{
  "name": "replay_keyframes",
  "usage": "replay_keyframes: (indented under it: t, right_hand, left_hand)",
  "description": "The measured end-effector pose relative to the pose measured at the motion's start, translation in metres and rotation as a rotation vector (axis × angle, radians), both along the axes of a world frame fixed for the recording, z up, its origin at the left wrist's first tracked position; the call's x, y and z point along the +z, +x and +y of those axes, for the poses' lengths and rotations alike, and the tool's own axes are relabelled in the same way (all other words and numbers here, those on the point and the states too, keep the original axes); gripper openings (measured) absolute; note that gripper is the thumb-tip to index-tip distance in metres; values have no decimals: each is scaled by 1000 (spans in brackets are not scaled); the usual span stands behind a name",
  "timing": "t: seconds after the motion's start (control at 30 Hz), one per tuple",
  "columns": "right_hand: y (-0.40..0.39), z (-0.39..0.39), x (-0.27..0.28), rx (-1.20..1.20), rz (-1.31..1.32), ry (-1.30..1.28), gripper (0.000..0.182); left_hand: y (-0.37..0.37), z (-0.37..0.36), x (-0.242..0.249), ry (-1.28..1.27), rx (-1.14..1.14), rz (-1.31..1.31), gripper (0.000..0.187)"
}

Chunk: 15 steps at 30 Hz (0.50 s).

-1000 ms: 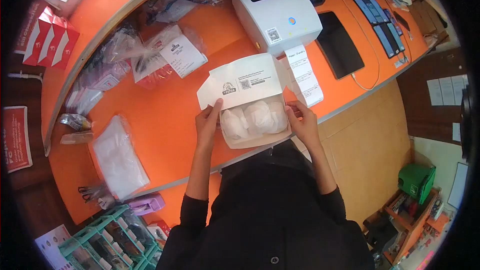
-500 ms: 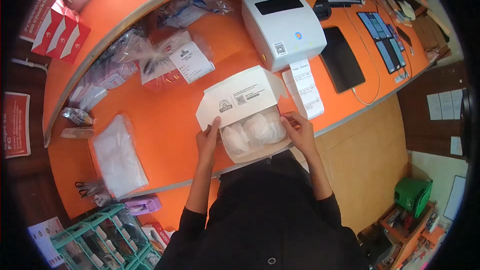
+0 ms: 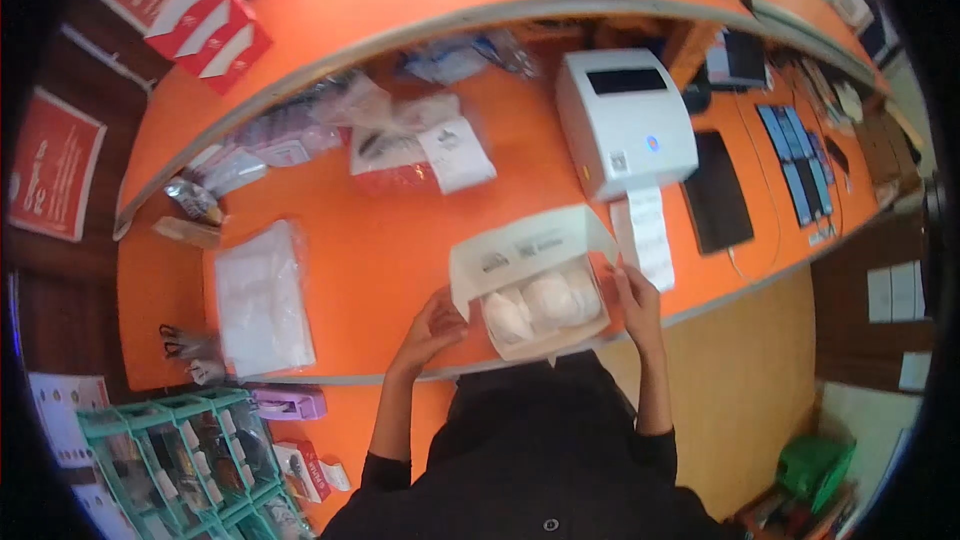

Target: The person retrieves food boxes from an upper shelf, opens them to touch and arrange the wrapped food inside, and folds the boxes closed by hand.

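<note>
A white cardboard box [image 3: 530, 238] with its printed lid raised stands at the front edge of the orange counter [image 3: 370, 290]. Several white paper-wrapped items [image 3: 548, 300] lie inside it. My left hand [image 3: 435, 332] is at the box's left side, fingers apart and slightly curled, with nothing seen in it. My right hand [image 3: 636, 302] is at the right side, its fingertips by the corner where lid and side meet; blur hides whether they grip the flap.
A white label printer [image 3: 625, 125] with a paper strip [image 3: 650, 240] stands behind the box. To its right lies a dark tablet [image 3: 718, 195]. A bagged package with a receipt [image 3: 458, 153] is at the back. Plastic sleeves [image 3: 262, 302] lie left, above a green rack [image 3: 180, 450].
The view has shifted, so the counter appears lower and further right. The lid stands more upright. My left hand has come off the lid's front and opened beside the box.
</note>
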State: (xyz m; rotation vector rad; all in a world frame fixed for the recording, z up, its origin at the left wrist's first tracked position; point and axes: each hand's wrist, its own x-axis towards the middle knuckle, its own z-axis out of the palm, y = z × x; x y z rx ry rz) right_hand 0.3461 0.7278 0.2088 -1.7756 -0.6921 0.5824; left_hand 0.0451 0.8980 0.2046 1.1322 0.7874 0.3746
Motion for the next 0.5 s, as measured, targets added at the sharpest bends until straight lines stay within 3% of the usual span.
replay_keyframes:
  t: [0.07, 0.2, 0.27, 0.33, 0.4, 0.47, 0.5]
  right_hand:
    - [5, -5, 7, 3, 10, -33, 30]
    - [13, -7, 11, -35, 86, 68, 29]
    - [19, -6, 18, -1, 75, 68, 30]
    - [25, 0, 32, 12, 60, 50, 30]
    - [25, 5, 45, -3, 26, 54, 32]
    - [27, 8, 49, -6, 17, 105, 33]
    - [27, 9, 52, -7, 19, 122, 33]
  left_hand:
    - [-18, 11, -4, 55, 92, 74, 35]
    - [-39, 55, -12, 306, 477, 54, 15]
    - [-34, 89, 27, 554, 663, 114, 30]
    - [-24, 124, 77, 685, 878, 165, 33]
    - [-13, 173, 119, 807, 1026, -130, 23]
    - [13, 218, 179, 1454, 1240, 55, 45]
    - [25, 227, 215, 1506, 1251, 191, 66]
